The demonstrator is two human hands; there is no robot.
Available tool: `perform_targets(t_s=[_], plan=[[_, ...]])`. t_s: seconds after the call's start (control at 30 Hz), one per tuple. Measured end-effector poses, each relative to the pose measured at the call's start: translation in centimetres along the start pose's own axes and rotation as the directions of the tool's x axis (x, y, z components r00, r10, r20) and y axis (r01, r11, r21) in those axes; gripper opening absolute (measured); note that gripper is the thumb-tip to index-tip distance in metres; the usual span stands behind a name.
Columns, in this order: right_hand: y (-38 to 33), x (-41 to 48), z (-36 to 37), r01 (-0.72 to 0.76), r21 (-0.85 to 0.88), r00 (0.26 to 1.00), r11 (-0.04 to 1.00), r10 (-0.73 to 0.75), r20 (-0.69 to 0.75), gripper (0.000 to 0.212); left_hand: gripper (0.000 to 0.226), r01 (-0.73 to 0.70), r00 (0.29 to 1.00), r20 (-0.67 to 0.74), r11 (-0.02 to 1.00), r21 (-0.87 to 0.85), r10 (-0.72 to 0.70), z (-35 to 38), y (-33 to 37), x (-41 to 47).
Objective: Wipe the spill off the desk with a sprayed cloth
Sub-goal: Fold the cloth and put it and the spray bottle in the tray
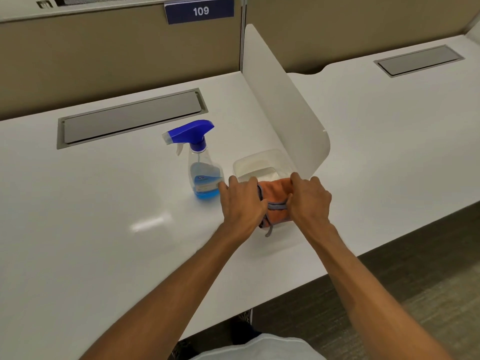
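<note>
Orange microfibre cloth point(275, 197) gripped by fingers of both hands, left point(242, 203) and right point(309, 200); elbowing the blue-topped clear spray bottle point(201, 165) risks tipping it onto the white counter point(104, 203).

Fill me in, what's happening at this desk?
A person holds an orange cloth in both hands, left hand and right hand, over a clear tub by the divider. A spray bottle with blue liquid stands upright and untouched left of the tub on the desk. No wiping is going on yet; I can't make out a spill for certain.
</note>
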State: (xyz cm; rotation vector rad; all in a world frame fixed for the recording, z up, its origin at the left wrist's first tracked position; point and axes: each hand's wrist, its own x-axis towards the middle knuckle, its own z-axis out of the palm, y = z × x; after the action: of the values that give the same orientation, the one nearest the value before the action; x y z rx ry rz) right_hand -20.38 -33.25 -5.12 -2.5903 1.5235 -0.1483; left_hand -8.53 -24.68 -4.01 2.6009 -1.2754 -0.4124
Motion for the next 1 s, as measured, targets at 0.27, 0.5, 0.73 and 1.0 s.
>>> perform_targets(t_s=[0.27, 0.5, 0.73, 1.0], plan=[[-0.2, 0.6, 2.2, 0.100, -0.153, 0.990, 0.983, -0.084, 0.112, 0.008, 0.035, -0.073, 0.988, 0.153, 0.968, 0.239, 0.037, 1.6, 0.4, 1.0], [0.0, 0.5, 2.5, 0.097, -0.047, 0.995, 0.994, -0.095, 0.043, 0.006, 0.043, -0.093, 0.993, 0.087, 0.977, 0.192, 0.078, 2.7, -0.6, 1.0], [-4.4, 0.7, -0.4, 0.162, 0.658, 0.985, 0.736, -0.079, -0.154, 0.039, 0.046, -0.052, 0.938, -0.347, 0.983, -0.174, -0.012, 1.9, -3.8, -4.8], [-14.8, 4.8, 0.0, 0.085, 0.859, 0.925, 0.504, -0.361, 0.120, 0.085, 0.085, 0.130, 0.967, -0.206, 0.985, -0.114, -0.152, 2.5, -9.7, -6.9]])
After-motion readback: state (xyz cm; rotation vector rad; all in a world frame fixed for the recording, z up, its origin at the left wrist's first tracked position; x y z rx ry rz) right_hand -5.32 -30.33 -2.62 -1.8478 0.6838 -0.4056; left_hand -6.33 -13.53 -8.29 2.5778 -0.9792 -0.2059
